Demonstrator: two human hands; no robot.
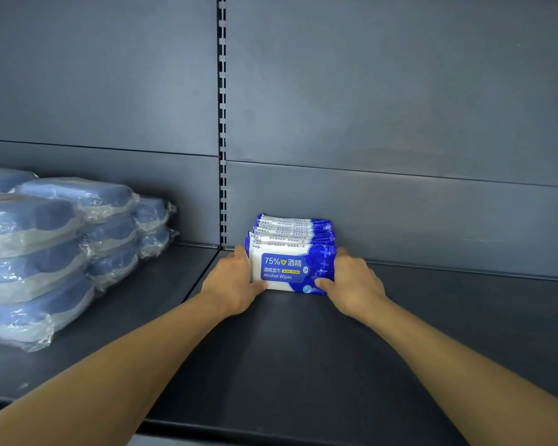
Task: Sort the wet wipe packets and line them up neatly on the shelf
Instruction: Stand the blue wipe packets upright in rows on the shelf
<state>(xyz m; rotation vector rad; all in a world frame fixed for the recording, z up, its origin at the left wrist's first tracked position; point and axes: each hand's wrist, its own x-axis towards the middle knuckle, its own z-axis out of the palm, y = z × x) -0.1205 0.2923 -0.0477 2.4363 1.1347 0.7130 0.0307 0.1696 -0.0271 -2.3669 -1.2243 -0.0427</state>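
Several blue-and-white alcohol wipe packets (pixel 290 252) stand upright in a tight row on the dark shelf (pixel 303 349), front to back against the rear wall. My left hand (pixel 231 284) grips the row's left side, its thumb across the front packet's lower left corner. My right hand (pixel 355 284) grips the right side, with its thumb on the front packet's lower right corner. Both hands squeeze the row between them.
Stacks of blue items wrapped in clear plastic (pixel 45 252) fill the left part of the shelf. A slotted upright rail (pixel 222 123) runs down the back panel just left of the packets. Bare shelf extends to the right (pixel 480 317).
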